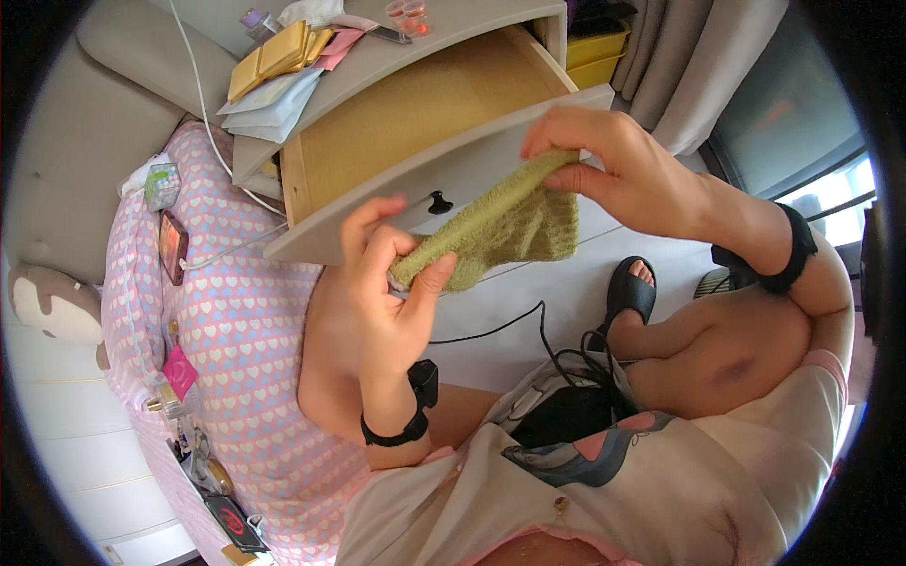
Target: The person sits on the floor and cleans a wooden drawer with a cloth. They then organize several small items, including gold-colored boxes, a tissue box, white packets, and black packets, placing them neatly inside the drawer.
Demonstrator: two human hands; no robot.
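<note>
A small green fuzzy piece of fabric (520, 219), perhaps a sock, is stretched at a slant between my two hands. My left hand (393, 276) pinches its lower left end between thumb and fingers. At its upper right corner, my right hand (609, 163) grips the edge. Behind the fabric is the grey front of a pulled-out drawer (354, 201), with a small black knob (440, 203). The drawer's pale wooden bottom shows. Whether the fabric touches the drawer front I cannot tell.
Gold packets (272, 60), white pouches (272, 106) and small lidded jars (409, 18) sit on the nightstand top (467, 35). On the heart-patterned bedding (248, 347) lie a charging phone (173, 247) and a clear box (163, 185). A black cord (495, 329) hangs near my legs.
</note>
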